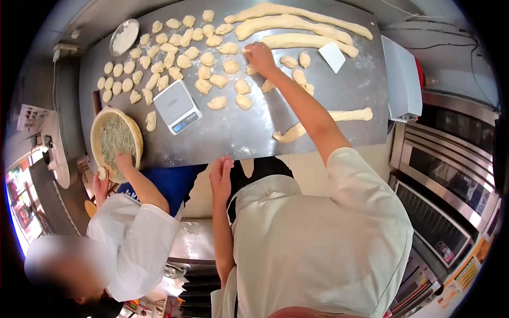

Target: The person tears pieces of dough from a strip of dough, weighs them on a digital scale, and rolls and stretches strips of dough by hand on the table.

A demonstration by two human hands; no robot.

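Note:
My right hand [259, 58] reaches across the steel table, its fingers closed on a piece of dough [251, 69] beside the left end of a thick dough strip [297, 41]. The fingers partly hide what they hold. My left hand [221, 173] is at the table's front edge, fingers curled together, with nothing visible in it. Two longer dough strips [294, 24] lie behind, and another strip [323, 124] lies near the front right. Several loose dough pieces [231, 66] are spread left of my right hand. A white scraper [332, 56] rests on the right strip end.
A digital scale [177, 107] stands mid-left, near flattened dough rounds [117, 69] and a flour bowl [124, 37]. At left, a co-worker's hand [125, 160] dips into a basin of filling [139, 139]; the other holds dough [102, 173]. A white box [401, 79] adjoins the table's right edge.

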